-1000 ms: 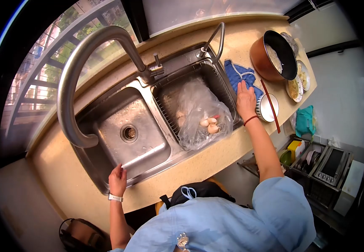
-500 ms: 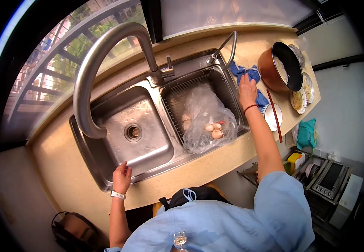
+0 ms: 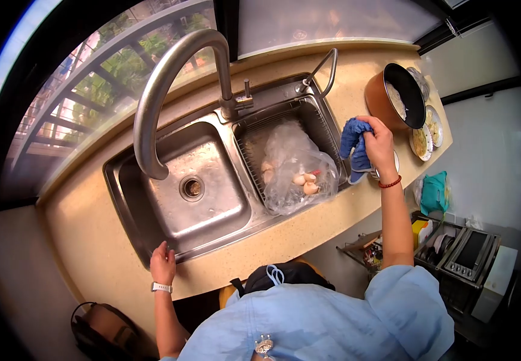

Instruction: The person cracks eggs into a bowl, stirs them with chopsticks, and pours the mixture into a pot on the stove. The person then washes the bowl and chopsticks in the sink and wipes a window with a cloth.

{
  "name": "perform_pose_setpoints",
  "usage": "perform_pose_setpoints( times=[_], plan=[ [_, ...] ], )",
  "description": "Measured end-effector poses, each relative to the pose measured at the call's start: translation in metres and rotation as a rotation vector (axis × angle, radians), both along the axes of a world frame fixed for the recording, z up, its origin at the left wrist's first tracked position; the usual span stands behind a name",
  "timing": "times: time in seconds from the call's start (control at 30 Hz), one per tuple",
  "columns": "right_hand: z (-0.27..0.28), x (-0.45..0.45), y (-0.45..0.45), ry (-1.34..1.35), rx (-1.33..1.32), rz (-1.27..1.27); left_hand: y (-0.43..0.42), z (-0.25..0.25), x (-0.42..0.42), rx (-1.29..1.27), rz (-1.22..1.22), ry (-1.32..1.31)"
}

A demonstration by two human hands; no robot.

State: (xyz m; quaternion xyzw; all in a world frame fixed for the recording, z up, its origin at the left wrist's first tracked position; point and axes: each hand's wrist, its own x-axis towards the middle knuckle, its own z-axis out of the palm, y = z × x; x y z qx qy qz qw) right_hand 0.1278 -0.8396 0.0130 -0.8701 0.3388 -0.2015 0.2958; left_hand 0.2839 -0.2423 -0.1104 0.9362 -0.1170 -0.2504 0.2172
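My right hand [image 3: 381, 147] is closed on a blue cloth [image 3: 356, 144], which hangs bunched from the fingers above the counter, right of the sink. Behind that hand a white bowl [image 3: 396, 162] is mostly hidden. My left hand [image 3: 163, 265] is at the front left corner of the sink, holding nothing, with its fingers loosely apart. The left basin [image 3: 203, 162] is wet and has a drain in it. In the right basin, a clear plastic bag [image 3: 299, 156] with eggshells [image 3: 306, 182] lies on a wire rack [image 3: 254, 141].
A large curved faucet [image 3: 152, 102] arches over the left basin, and a thin spout [image 3: 332, 66] stands at the back. To the right are a brown pot [image 3: 381, 99] and two plates of food [image 3: 420, 144]. A toaster oven [image 3: 471, 256] sits on a lower rack.
My right hand has lifted the blue cloth off the counter and brought it toward me. The red chopsticks by the bowl are now out of sight. My left hand has shifted slightly left and down.
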Motion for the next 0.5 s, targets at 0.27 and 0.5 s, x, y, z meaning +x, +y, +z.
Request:
perform_pose_setpoints(
  times=[0.27,0.5],
  plan=[
    [-0.104,0.153,0.013,-0.291,0.639,-0.005,0.053,0.028,-0.004,0.616,0.108,-0.106],
    [-0.177,0.234,-0.008,-0.582,0.482,-0.675,0.085,0.028,-0.013,0.514,0.239,0.103]
  ],
)
